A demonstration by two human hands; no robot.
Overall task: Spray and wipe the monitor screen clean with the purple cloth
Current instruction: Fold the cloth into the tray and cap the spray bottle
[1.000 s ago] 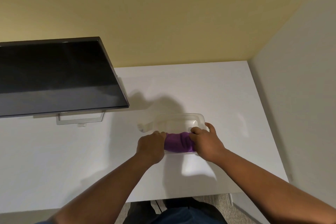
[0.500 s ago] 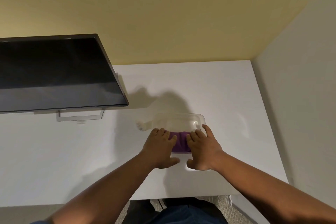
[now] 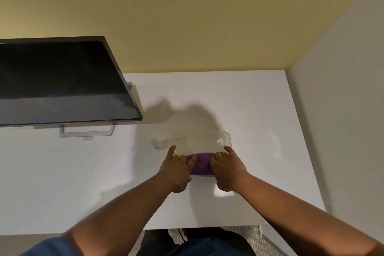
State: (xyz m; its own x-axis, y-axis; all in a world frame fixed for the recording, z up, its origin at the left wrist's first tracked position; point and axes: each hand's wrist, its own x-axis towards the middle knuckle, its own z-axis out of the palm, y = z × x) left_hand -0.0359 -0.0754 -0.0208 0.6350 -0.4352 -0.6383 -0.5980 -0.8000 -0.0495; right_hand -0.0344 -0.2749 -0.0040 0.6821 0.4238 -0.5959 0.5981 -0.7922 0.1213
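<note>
The purple cloth (image 3: 202, 161) lies bunched in the near end of a clear plastic container (image 3: 207, 132) on the white desk (image 3: 259, 110). My left hand (image 3: 176, 170) rests on the cloth's left side with fingers stretched forward, the index finger on the container's left rim. My right hand (image 3: 228, 170) presses on the cloth's right side, index finger along the right rim. A white-capped nozzle (image 3: 157, 144), apparently of a spray bottle, sticks out to the container's left. The dark monitor screen (image 3: 58, 81) stands at the left.
The monitor's silver stand (image 3: 87, 132) sits on the desk under the screen. A yellow wall runs behind the desk and a pale partition (image 3: 342, 110) closes its right side. A dark chair shows below the desk's front edge.
Both hands loosened from gripping the cloth's ends and now lie flatter on it, fingers stretched forward. The cloth sits lower in the container. The view has shifted slightly.
</note>
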